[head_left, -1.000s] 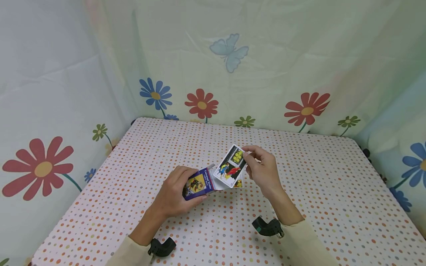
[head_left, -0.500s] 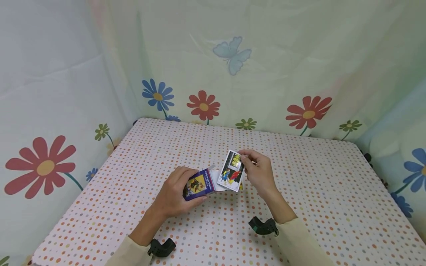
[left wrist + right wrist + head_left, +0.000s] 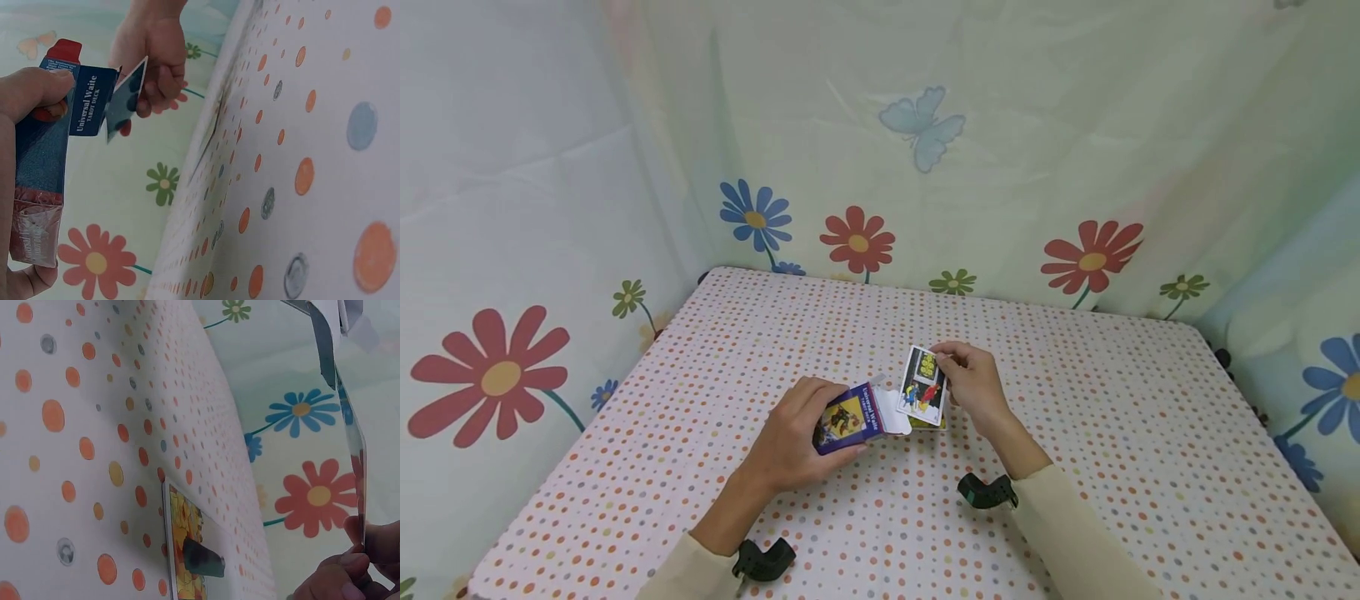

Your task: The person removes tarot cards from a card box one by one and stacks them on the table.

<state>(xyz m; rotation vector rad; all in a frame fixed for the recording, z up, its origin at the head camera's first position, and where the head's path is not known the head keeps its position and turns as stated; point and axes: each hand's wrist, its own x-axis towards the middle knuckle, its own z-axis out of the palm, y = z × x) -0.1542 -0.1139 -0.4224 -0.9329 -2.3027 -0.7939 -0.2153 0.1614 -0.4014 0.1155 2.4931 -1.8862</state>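
Observation:
My left hand (image 3: 797,433) grips a blue tarot deck box (image 3: 842,419) between thumb and fingers, tilted above the table. Its end flap (image 3: 92,103) stands folded out, pale on the inside in the head view. Just right of this flap, my right hand (image 3: 977,385) pinches a tarot card (image 3: 922,386) by its upper right edge, picture facing up. The card looks thin and edge-on in the right wrist view. Beneath it on the table lies another yellow-pictured card (image 3: 183,544), partly hidden from the head camera by the held card.
A white table (image 3: 820,325) with coloured dots spreads under both hands. Behind it and at the sides hangs a pale curtain (image 3: 1000,125) printed with flowers and a butterfly. Dark camera mounts (image 3: 763,558) sit at both wrists.
The right hand has shifted left and slightly toward me. The pinched card has turned more upright and moved off the box's flap, while the left hand keeps holding the box nearly still.

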